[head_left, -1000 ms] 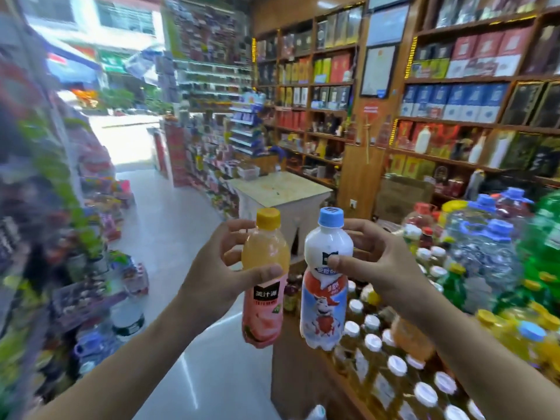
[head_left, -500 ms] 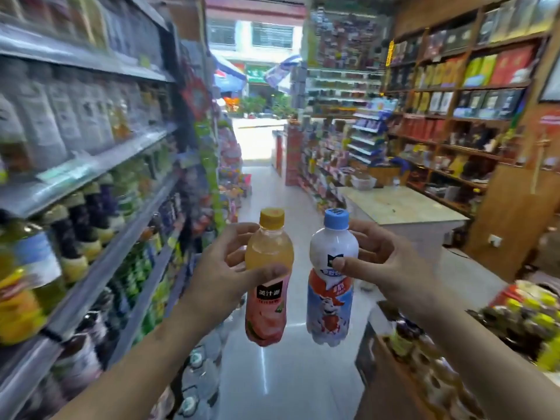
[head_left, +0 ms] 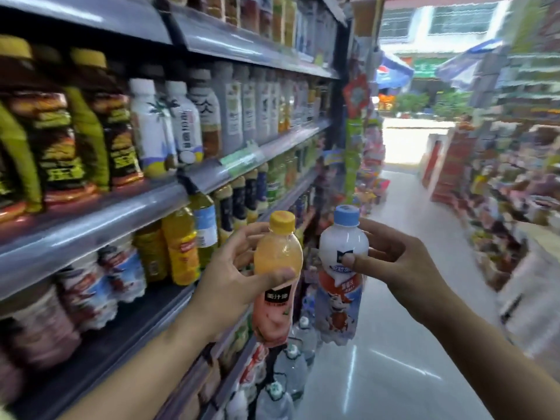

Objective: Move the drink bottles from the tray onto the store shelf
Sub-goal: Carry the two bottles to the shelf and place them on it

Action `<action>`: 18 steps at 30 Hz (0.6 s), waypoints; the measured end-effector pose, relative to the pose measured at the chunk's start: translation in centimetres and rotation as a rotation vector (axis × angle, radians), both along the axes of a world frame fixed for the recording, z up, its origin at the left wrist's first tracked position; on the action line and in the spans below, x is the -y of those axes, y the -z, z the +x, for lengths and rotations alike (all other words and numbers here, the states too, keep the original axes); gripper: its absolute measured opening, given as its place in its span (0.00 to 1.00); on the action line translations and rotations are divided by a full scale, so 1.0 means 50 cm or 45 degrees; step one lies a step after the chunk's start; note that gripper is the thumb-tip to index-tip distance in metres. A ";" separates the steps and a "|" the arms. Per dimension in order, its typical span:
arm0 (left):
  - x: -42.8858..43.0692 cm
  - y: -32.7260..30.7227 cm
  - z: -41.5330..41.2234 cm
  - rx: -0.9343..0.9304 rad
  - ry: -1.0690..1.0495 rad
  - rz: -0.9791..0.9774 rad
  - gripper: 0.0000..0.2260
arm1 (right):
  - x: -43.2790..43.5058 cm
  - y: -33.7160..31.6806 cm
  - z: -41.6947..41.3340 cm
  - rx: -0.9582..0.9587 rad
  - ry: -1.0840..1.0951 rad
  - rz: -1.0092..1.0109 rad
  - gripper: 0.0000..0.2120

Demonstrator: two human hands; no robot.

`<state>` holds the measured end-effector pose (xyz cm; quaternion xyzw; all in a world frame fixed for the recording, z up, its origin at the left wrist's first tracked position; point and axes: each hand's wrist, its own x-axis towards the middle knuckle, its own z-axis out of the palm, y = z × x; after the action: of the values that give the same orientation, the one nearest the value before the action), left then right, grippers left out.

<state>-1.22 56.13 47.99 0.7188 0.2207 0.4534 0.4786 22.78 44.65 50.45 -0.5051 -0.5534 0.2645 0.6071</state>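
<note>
The store shelf (head_left: 100, 219) runs along my left side in stacked tiers, each lined with standing drink bottles. The tier nearest my hands carries yellow tea bottles (head_left: 181, 247) and a row of white bottles with red-and-blue labels (head_left: 121, 274); the label print is too blurred to read. A dark, unfilled strip of that tier lies in front of those rows.

My left hand (head_left: 230, 283) wraps the orange juice bottle (head_left: 275, 277) at its shoulder, thumb across the front, fingers closed behind. My right hand (head_left: 394, 265) pinches the white milk drink bottle (head_left: 341, 277) just below its blue cap, thumb pressed on the front face. Both bottles hang upright, near each other, in the aisle beside the shelf edge. The tray is out of view.

Procedure, as I judge it: place one bottle at a time. Match each to a like row, the milk drink probably to the red-and-blue labelled row. Keep the base level, lower it onto bare shelf, slide it back, and release only once it stands. Avoid knocking neighbouring bottles.
</note>
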 end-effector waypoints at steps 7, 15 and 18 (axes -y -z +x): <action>-0.027 0.014 -0.120 0.043 -0.311 -0.039 0.26 | -0.179 0.015 -0.081 -0.054 -0.380 0.029 0.25; -0.005 0.034 -0.252 -0.012 -0.736 -0.042 0.28 | -0.320 0.038 -0.227 -0.083 -0.841 -0.028 0.22; 0.012 0.045 -0.290 -0.039 -0.856 -0.060 0.28 | -0.354 0.055 -0.274 -0.069 -0.967 -0.083 0.26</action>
<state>-15.72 55.54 45.74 0.6012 0.4631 0.5697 0.3155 9.07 62.33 47.70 -0.2759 -0.6762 0.5012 0.4641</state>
